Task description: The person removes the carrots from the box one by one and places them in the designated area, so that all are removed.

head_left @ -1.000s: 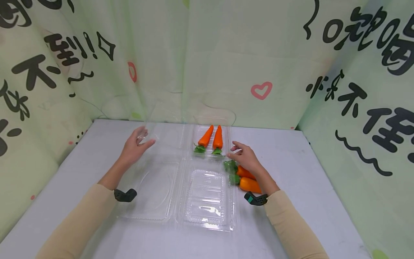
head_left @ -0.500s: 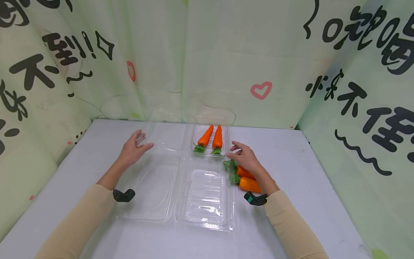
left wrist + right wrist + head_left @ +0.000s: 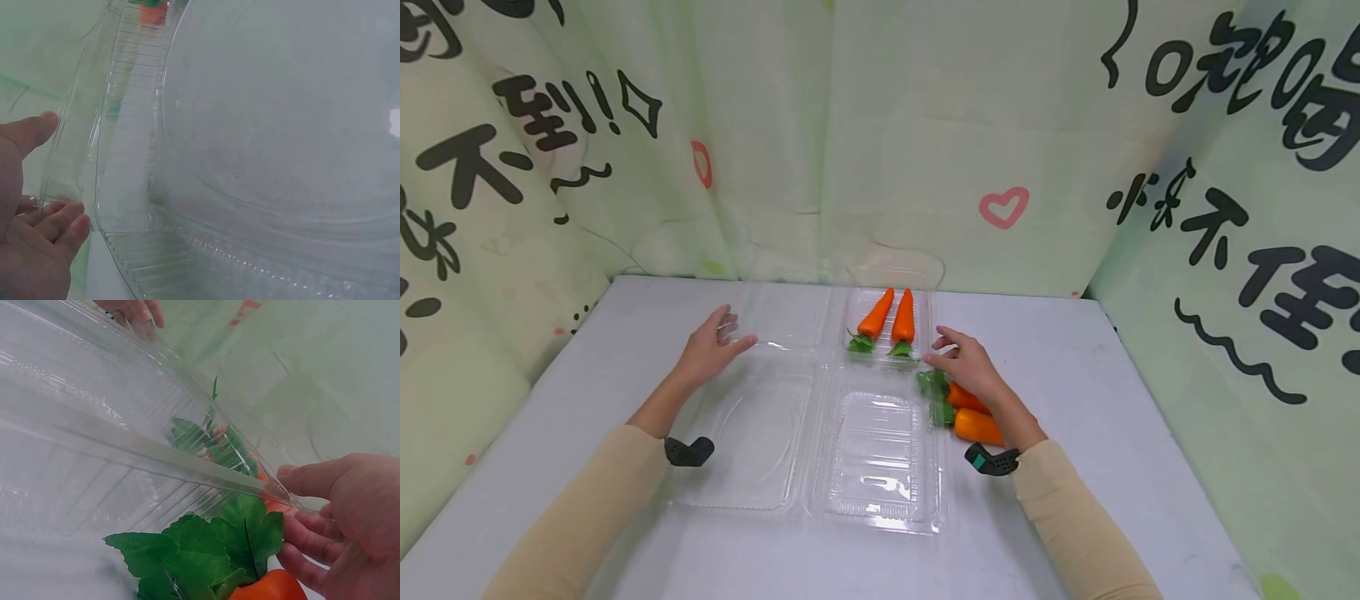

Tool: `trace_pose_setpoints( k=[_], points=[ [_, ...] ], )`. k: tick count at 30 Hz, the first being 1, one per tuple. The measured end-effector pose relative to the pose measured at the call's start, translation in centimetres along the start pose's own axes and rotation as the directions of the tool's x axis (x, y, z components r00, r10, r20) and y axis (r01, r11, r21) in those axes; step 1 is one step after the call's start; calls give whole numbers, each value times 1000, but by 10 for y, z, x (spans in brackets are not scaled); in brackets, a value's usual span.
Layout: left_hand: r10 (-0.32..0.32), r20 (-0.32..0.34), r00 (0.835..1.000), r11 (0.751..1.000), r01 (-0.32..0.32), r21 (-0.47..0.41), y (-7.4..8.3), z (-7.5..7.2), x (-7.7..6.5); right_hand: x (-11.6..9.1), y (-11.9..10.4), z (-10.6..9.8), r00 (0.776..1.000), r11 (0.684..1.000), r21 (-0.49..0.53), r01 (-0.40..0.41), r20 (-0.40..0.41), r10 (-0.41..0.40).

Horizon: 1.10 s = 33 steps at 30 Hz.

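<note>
Two orange toy carrots (image 3: 903, 321) with green leaves lie in the base of the far clear plastic box (image 3: 854, 348), whose transparent lid (image 3: 790, 321) spreads out to the left. My left hand (image 3: 711, 346) is at that lid's left side, thumb and fingers apart. In the left wrist view, its fingertips (image 3: 62, 219) touch a clear rim. With thumb and fingers on either side, my right hand (image 3: 340, 512) pinches the corner of the far box's base. Just below it, more carrots (image 3: 977, 427) lie on the table, partly covered by the right hand and wrist.
A second clear box (image 3: 880, 454) with its lid (image 3: 752, 450) folded out lies nearer on the white table (image 3: 1037, 542), holding nothing visible. Printed curtains (image 3: 910, 150) enclose the table at the back and sides.
The far box's lid has come down from a raised tilt toward the table. My left hand has lowered slightly with it; the right hand stays at the box corner.
</note>
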<state>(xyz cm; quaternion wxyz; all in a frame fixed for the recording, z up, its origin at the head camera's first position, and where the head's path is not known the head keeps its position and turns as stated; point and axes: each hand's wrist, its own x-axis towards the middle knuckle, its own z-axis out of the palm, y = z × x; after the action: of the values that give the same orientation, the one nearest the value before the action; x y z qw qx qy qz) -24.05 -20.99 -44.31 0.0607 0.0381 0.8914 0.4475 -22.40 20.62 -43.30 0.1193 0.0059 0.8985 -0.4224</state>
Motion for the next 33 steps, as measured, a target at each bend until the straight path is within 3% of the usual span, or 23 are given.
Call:
trace_pose_setpoints(
  k=[10,17,23,28,33],
  points=[
    [-74,42,996,992,69,109,-1,1,1,2,1,-1,1000,1000,6,8,0,-8],
    [-91,111,990,985,72,158,-5,3,-1,1,1,-1,1000,1000,5,3,3,-3],
    [-105,96,990,976,84,202,-3,4,0,-1,1,-1,1000,1000,5,16,0,-16],
    [-86,68,994,971,68,229,2,7,1,-1,1,-1,1000,1000,9,14,0,-14],
    [-15,36,999,952,3,306,9,11,1,-1,1,-2,1000,1000,18,3,-3,-3]
  ],
)
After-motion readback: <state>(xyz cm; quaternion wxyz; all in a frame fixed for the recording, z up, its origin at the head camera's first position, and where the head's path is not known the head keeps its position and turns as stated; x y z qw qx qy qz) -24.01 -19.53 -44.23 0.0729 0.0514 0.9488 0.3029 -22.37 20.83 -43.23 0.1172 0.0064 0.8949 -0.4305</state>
